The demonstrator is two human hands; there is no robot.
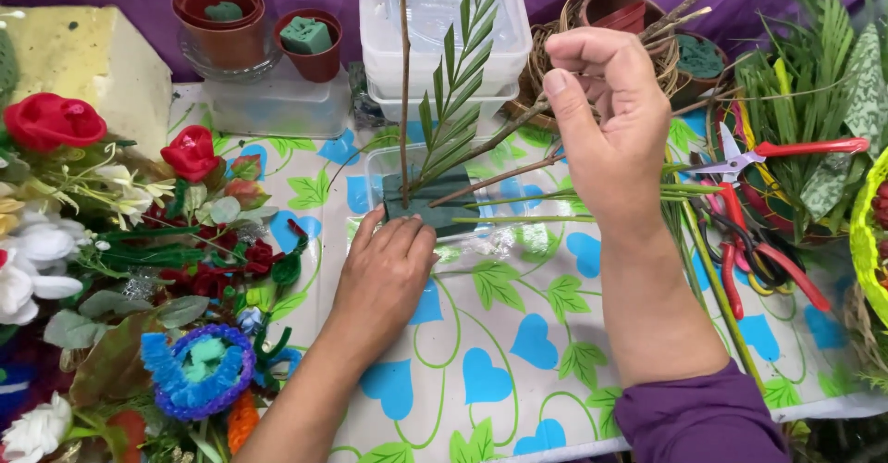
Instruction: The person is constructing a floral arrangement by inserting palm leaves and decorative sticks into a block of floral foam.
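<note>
Head view, flower-arranging station. Landmark: dark green foam block (427,209), seated in a clear shallow tray (375,178) at the middle of the counter (518,352), which wears a cloth printed with blue hearts and green leaves. Progress, as judged: early stage. Standing in the block are one bare upright twig (404,84) and one palm-like leaf frond (460,84) leaning up and right; a few thin brown sticks (499,178) slant away from its right side, though whether their ends sit in the foam cannot be told. No flower stands in the block. Unused stock: red and white artificial flowers (190,153) well left of the block, cut green foliage (814,65) and red-handled scissors (768,153) well right of it, terracotta pots with foam (310,45) and stacked clear containers (435,33) behind it. Left hand (384,273): palm down just in front of the block, fingers together, tips pressed on its near edge, bracing it. Right hand (610,121): raised above and right of the block, wrist bent, fingers curled together in a pinch near the upper ends of the sticks; whether a stem is actually clamped there cannot be told.
</note>
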